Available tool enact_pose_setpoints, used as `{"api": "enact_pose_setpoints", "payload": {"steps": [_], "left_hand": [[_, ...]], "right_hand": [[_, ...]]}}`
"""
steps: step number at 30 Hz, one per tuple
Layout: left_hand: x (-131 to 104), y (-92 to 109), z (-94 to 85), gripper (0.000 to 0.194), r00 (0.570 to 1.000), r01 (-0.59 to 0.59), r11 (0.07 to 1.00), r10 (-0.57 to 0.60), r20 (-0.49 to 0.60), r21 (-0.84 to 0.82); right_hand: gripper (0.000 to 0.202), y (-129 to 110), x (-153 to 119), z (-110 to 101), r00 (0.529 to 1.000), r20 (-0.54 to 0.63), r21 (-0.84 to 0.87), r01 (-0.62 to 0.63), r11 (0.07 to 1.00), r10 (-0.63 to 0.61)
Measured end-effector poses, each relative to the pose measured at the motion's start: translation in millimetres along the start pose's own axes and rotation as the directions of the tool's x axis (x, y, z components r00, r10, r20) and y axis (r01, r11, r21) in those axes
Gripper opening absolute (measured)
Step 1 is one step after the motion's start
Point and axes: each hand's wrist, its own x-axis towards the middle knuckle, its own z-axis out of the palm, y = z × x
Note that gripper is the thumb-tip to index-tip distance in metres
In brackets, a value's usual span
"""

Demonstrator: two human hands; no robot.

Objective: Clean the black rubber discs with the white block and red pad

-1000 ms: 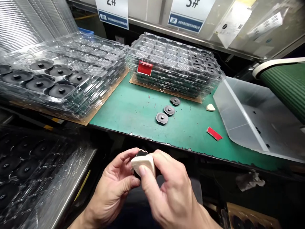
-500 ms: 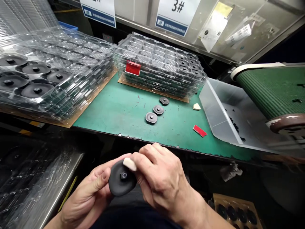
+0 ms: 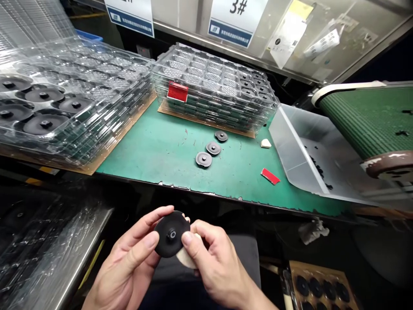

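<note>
A black round disc (image 3: 166, 245) with a raised hub is held over the gap in front of the table. My left hand (image 3: 129, 258) grips its left edge, thumb on the near face and fingers behind. My right hand (image 3: 216, 258) pinches the right edge with its thumb and also holds a cream-white pad (image 3: 186, 258), which shows below the disc. On the green table, three smaller dark discs lie in a slanting row: a front one (image 3: 204, 159), a middle one (image 3: 213, 148) and a back one (image 3: 221, 136).
Clear tray stacks stand at the left (image 3: 106, 107) and back (image 3: 213, 99). A white piece (image 3: 265, 143) and a red strip (image 3: 270, 176) lie on the table (image 3: 155, 150). A translucent bin (image 3: 297, 159) stands right, beside a green conveyor (image 3: 371, 116).
My right hand has turned and lowered, its thumb now on the disc's edge. The white pad has moved from the disc's upper face to below its lower right edge.
</note>
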Motion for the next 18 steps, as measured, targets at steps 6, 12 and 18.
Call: {"api": "enact_pose_setpoints", "payload": {"steps": [6, 12, 18], "left_hand": [[6, -2, 3.0, 0.026, 0.999, 0.009, 0.986, -0.016, 0.044, 0.164], [7, -13, 9.1, 0.045, 0.985, -0.173, 0.924, 0.152, 0.087, 0.342], [16, -27, 15.2, 0.015, 0.961, -0.274, 0.876, 0.269, 0.071, 0.397]], "right_hand": [[0.041, -1, -1, 9, 0.976, -0.103, -0.064, 0.187, 0.980, -0.193], [0.043, 9, -1, 5, 0.951, -0.146, -0.112, 0.257, 0.960, -0.272], [0.040, 35, -17, 17, 0.938, -0.153, -0.204, 0.277, 0.939, -0.310]]}}
